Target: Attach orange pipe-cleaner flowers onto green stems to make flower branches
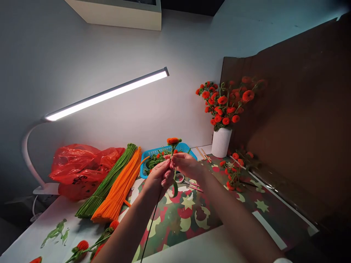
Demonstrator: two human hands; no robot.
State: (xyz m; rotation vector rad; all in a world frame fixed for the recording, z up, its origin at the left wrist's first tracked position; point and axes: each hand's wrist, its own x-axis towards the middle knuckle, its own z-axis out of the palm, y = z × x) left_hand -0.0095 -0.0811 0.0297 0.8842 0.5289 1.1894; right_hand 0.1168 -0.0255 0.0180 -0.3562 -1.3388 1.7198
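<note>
An orange pipe-cleaner flower (173, 141) with green beneath its head stands upright between my two hands. My left hand (158, 176) is closed in a pinch on its stem, and a thin dark stem runs from there down past my forearm. Just under the flower head, the fingers of my right hand (188, 164) pinch the same stem, touching my left fingertips. A green strip hangs below my hands to a roll of green tape (173, 191). Behind the tape lie a white ring-shaped roll (179, 178) and scissors (194, 185) on the patterned mat (175, 223).
A blue basket (142, 170) of green stems stands behind my hands. Left are orange (117, 190) and green pipe-cleaner bundles (106, 182), a red plastic bag (82, 168) and a lamp (109, 95). Right, a white vase (221, 143) holds orange flowers; loose flowers (233, 175) lie nearby.
</note>
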